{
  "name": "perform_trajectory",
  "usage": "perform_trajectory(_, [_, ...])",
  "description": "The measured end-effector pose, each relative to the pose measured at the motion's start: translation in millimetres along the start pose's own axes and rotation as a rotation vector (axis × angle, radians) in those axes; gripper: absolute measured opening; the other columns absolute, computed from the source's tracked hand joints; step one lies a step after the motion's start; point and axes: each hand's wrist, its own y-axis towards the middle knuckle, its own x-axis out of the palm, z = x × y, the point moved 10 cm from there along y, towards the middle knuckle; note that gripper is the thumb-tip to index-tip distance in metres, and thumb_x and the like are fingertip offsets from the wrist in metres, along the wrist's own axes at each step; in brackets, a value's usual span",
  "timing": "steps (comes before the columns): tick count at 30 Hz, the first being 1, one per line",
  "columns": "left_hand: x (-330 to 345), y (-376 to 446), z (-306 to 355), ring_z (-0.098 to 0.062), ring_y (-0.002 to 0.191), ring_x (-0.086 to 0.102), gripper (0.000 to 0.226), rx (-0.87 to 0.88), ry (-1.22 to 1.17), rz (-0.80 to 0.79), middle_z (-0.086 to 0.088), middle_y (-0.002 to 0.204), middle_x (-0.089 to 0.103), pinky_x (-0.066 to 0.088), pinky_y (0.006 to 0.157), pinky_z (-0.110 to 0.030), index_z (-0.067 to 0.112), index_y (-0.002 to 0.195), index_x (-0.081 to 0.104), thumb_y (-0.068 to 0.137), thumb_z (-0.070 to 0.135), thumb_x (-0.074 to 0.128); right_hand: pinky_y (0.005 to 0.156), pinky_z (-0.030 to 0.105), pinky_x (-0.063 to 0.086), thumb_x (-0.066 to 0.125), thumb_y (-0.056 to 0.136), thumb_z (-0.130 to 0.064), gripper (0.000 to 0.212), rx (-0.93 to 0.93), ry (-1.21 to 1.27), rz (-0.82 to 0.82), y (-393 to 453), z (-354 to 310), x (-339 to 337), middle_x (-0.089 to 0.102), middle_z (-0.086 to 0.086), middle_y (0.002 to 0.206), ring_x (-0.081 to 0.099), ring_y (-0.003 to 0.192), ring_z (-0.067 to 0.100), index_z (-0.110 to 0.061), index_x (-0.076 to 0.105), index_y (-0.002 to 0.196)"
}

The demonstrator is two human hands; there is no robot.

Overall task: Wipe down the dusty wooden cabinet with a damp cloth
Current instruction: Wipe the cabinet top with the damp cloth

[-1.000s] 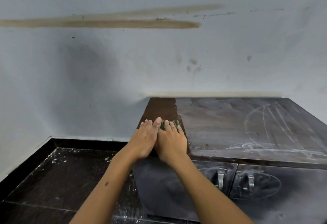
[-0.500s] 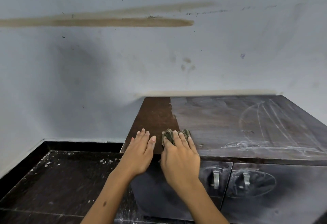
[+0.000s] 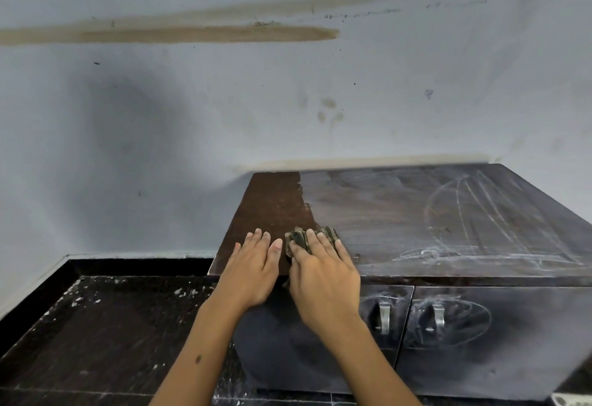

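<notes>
Nearer now, cloth (image 3: 299, 239) seemingly under right hand (image 3: 323, 277)

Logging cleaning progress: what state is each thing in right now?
cabinet top: left strip wiped dark, rest dusty
cloth: bunched under right hand
right hand: pressing cloth flat
left hand: flat on wiped strip
cabinet doors: closed, dusty
floor: white-speckled

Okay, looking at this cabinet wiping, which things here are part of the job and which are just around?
Job: cloth under the right hand; left hand flat on the cabinet top; dusty doors.
Just around: stained wall, speckled floor.
</notes>
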Motion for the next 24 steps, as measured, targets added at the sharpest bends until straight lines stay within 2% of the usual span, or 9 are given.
perform_trajectory(3, [-11,-2,-2,-0.013,0.145,0.004,0.056,-0.007,-0.044,0.043,-0.003,0.158,0.014,-0.001,0.116,-0.031,0.012,0.149,0.02,0.101,0.04,0.017,0.12,0.04,0.004,0.029,0.1,-0.028,0.048,0.012,-0.032,-0.07,25,-13,11,0.016,0.008,0.158,0.011,0.146,0.021,-0.021,0.03,0.148])
perform_trajectory(5, [-29,-6,-6,-0.015,0.145,0.01,0.057,-0.021,-0.089,0.094,-0.005,0.156,0.019,0.001,0.117,-0.033,0.01,0.147,0.025,0.1,0.041,0.017,0.12,0.04,0.005,0.032,0.1,-0.027,0.049,-0.032,-0.039,-0.116,37,-29,17,0.015,0.01,0.158,0.011,0.146,0.023,-0.019,0.028,0.148])
perform_trajectory(7, [-48,-11,-11,-0.019,0.144,0.018,0.06,-0.043,-0.114,0.13,-0.009,0.154,0.027,0.003,0.118,-0.035,0.007,0.144,0.032,0.099,0.043,0.015,0.119,0.038,0.008,0.035,0.099,-0.028,0.048,-0.119,-0.013,-0.141,36,-46,21,0.021,0.008,0.157,0.016,0.145,0.021,-0.02,0.035,0.146])
perform_trajectory(10, [-72,-19,-29,-0.021,0.143,0.021,0.06,-0.122,-0.186,0.157,-0.007,0.152,0.031,0.009,0.117,-0.035,0.013,0.143,0.037,0.099,0.048,0.015,0.118,0.033,0.015,0.035,0.096,-0.031,0.043,-0.268,0.008,-0.061,17,-56,16,0.036,0.0,0.151,0.029,0.14,0.016,-0.027,0.049,0.136])
perform_trajectory(12, [-82,-23,-39,-0.021,0.143,0.02,0.062,-0.151,-0.211,0.146,-0.004,0.153,0.03,0.009,0.118,-0.037,0.017,0.145,0.034,0.097,0.052,0.013,0.116,0.032,0.015,0.035,0.096,-0.032,0.042,-0.199,0.013,-0.033,13,-41,13,0.037,-0.003,0.151,0.029,0.14,0.013,-0.03,0.051,0.134])
perform_trajectory(14, [-90,-25,-47,-0.02,0.144,0.019,0.063,-0.165,-0.216,0.152,-0.003,0.153,0.028,0.008,0.118,-0.038,0.019,0.146,0.031,0.097,0.054,0.012,0.117,0.034,0.01,0.034,0.097,-0.031,0.043,-0.081,0.007,-0.054,20,-35,18,0.028,0.0,0.155,0.023,0.143,0.015,-0.028,0.045,0.139])
perform_trajectory(17, [-91,-27,-54,-0.021,0.144,0.018,0.063,-0.175,-0.221,0.153,-0.003,0.153,0.028,0.009,0.117,-0.038,0.019,0.146,0.032,0.097,0.054,0.012,0.119,0.039,0.007,0.033,0.099,-0.028,0.046,-0.032,-0.016,-0.069,36,-68,33,0.02,0.006,0.157,0.016,0.145,0.02,-0.022,0.037,0.145])
perform_trajectory(21, [-91,-26,-58,-0.024,0.142,0.022,0.062,-0.197,-0.223,0.163,-0.007,0.152,0.031,0.014,0.115,-0.037,0.018,0.145,0.034,0.098,0.052,0.013,0.117,0.037,0.015,0.042,0.096,-0.029,0.039,-0.281,0.039,-0.119,38,-132,52,0.038,0.002,0.147,0.028,0.139,0.019,-0.023,0.051,0.133])
perform_trajectory(24, [-98,-25,-62,-0.026,0.142,0.024,0.063,-0.215,-0.229,0.198,-0.009,0.151,0.032,0.016,0.114,-0.037,0.015,0.143,0.037,0.097,0.052,0.014,0.108,0.032,0.03,0.041,0.097,-0.031,0.032,-0.5,0.059,-0.088,18,-139,39,0.054,-0.005,0.135,0.045,0.127,0.015,-0.027,0.062,0.121])
